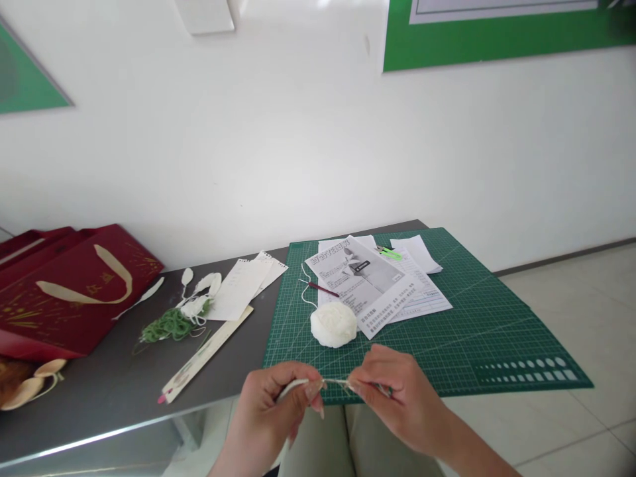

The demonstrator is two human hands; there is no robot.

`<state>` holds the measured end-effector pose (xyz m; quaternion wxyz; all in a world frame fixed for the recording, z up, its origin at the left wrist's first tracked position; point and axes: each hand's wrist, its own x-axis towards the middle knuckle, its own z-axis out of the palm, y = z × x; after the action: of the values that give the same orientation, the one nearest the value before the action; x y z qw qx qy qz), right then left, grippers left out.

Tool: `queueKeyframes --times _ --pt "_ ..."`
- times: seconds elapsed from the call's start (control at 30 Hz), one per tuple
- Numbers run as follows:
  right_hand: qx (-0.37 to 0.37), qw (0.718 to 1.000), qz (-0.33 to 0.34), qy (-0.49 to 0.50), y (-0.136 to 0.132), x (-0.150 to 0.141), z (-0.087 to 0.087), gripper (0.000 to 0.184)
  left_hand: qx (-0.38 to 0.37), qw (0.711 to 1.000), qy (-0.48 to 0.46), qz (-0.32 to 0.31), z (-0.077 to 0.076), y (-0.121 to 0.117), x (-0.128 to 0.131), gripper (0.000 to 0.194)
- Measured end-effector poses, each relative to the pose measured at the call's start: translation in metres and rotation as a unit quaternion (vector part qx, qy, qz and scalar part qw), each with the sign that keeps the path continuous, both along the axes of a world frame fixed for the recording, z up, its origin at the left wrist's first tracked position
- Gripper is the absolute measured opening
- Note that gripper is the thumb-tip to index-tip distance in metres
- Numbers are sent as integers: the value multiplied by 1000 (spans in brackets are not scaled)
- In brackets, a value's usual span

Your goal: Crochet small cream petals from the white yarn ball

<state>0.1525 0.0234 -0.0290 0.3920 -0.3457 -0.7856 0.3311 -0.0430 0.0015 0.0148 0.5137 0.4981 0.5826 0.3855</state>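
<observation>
1. Left hand (275, 407): thumb and finger pinched on white yarn (336, 381); the span leaves its fingertips toward 3 o'clock.
2. White yarn: short span between the hands, near-straight. Judged light, soft, limp, little slip; might fray under hard pulling. Best hold: fingertip pinch at each end.
3. Ball (334, 324): on mat (497, 324), 12 o'clock from the span; probably squashy.
4. Right hand (400, 391): pinched on the yarn too, span at its 9 o'clock.

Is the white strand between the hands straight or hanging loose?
Straight: the strand shows no sag between left hand and right hand.
</observation>
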Motion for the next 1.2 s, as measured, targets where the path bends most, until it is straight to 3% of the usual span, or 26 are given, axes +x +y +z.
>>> queueKeyframes --times 0.13,0.27,0.43,0.63,0.77,1.0,1.2 --pt "117 993 -6 -19 -19 -6 -6 31 -1 1000 6 19 -1 1 2 24" --pt "247 968 -24 -39 -29 -13 -13 26 -1 999 32 24 -6 1 5 25" --pt "337 938 -68 -32 -29 -14 -6 22 49 995 88 25 -6 -3 9 19" --pt "331 933 -134 -37 -26 3 22 18 147 982 115 3 1 -7 9 20" --pt "340 926 -154 -55 -26 7 29 18 115 988 99 25 2 -10 11 18" --pt "351 922 -162 -36 -26 3 26 15 51 996 22 75 1 -15 17 16" --pt "381 909 -163 -41 -23 5 28 14 41 992 -26 113 6 -20 23 16"
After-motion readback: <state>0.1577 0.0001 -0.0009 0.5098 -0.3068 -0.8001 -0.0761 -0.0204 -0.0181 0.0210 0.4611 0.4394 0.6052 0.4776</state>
